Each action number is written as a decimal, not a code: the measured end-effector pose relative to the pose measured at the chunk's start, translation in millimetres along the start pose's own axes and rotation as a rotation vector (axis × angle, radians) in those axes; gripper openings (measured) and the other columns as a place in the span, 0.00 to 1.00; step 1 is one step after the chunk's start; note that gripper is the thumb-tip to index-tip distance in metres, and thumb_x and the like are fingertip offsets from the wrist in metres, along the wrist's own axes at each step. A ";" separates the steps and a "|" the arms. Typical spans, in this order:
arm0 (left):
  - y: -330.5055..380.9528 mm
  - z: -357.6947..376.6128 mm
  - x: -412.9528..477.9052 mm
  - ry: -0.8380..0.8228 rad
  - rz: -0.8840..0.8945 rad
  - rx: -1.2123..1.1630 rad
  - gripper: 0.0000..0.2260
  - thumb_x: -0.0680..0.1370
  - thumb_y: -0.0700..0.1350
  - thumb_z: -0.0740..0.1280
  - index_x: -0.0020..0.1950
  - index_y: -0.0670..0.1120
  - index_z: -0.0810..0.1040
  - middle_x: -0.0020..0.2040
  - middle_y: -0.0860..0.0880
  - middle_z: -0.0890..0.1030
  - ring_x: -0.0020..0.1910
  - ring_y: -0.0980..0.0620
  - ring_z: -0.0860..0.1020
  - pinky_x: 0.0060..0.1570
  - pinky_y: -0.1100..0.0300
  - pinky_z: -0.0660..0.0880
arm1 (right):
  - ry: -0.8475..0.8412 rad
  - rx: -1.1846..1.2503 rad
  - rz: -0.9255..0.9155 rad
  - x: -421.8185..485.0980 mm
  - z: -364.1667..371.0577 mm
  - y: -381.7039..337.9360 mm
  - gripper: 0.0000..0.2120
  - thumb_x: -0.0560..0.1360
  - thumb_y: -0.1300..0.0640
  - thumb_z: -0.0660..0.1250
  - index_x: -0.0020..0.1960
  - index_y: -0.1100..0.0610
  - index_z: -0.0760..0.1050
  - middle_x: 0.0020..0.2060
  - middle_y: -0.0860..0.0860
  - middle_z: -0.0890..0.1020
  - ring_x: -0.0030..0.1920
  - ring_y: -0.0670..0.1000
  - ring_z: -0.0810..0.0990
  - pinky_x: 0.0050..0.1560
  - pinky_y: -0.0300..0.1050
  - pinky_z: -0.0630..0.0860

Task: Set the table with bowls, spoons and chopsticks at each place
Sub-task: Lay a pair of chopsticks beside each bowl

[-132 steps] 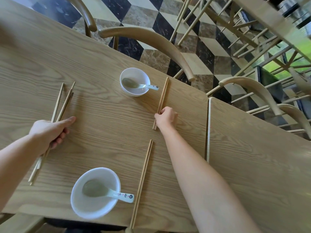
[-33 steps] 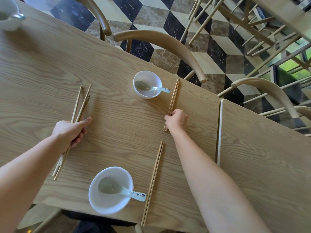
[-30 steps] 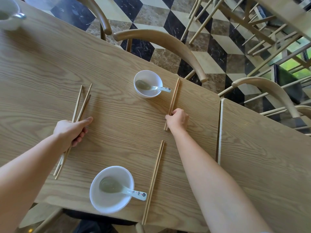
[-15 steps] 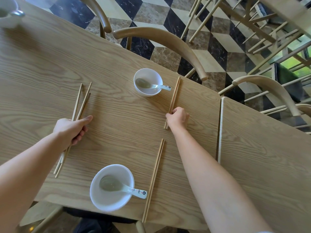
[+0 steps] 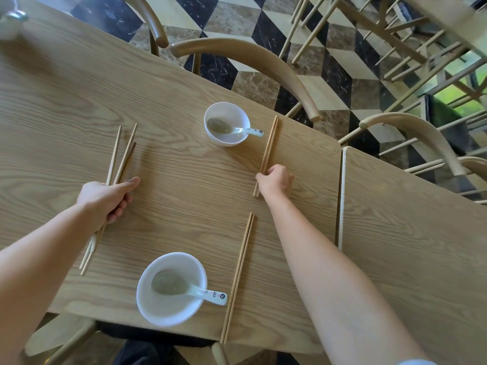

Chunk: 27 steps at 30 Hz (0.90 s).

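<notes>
Change: almost nothing has moved since the earlier frame; both hands stay put (view shifted slightly).
Left hand point(image 5: 105, 200): fist around spare chopsticks point(image 5: 121, 156), at 9 o'clock on the worktop point(image 5: 184, 185).
Right hand point(image 5: 275, 180): fingers curled, pinching the far chopstick pair point(image 5: 269, 146) at its near end.
Far bowl point(image 5: 226, 123): 12 o'clock, spoon point(image 5: 238, 129) inside, pair just right.
Near bowl point(image 5: 171, 288): 6 o'clock, spoon point(image 5: 195, 290) inside, near chopstick pair point(image 5: 238, 275) beside it.

Two white bowls point(image 5: 226, 123) point(image 5: 171, 288), spoon point(image 5: 234, 130) inside each, chopstick pair point(image 5: 268, 151) right of each
</notes>
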<state>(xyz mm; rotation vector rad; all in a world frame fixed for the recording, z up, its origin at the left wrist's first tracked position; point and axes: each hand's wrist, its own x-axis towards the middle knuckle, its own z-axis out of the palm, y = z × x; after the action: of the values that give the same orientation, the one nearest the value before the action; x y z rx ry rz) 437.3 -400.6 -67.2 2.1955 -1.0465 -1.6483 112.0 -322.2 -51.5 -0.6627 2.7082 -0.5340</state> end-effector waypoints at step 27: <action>-148.6 -33.3 -400.3 -0.479 0.343 -0.162 0.10 0.81 0.41 0.60 0.42 0.43 0.76 0.26 0.48 0.72 0.19 0.55 0.64 0.20 0.69 0.58 | -0.514 0.572 0.000 -419.5 -224.4 139.5 0.10 0.77 0.56 0.66 0.39 0.60 0.75 0.31 0.55 0.78 0.26 0.51 0.76 0.29 0.45 0.80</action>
<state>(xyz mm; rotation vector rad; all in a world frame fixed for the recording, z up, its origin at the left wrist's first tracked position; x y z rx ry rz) 478.3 -44.3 166.8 1.4496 -1.2613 -2.0457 331.8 62.1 171.8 -0.5431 1.9483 -0.9374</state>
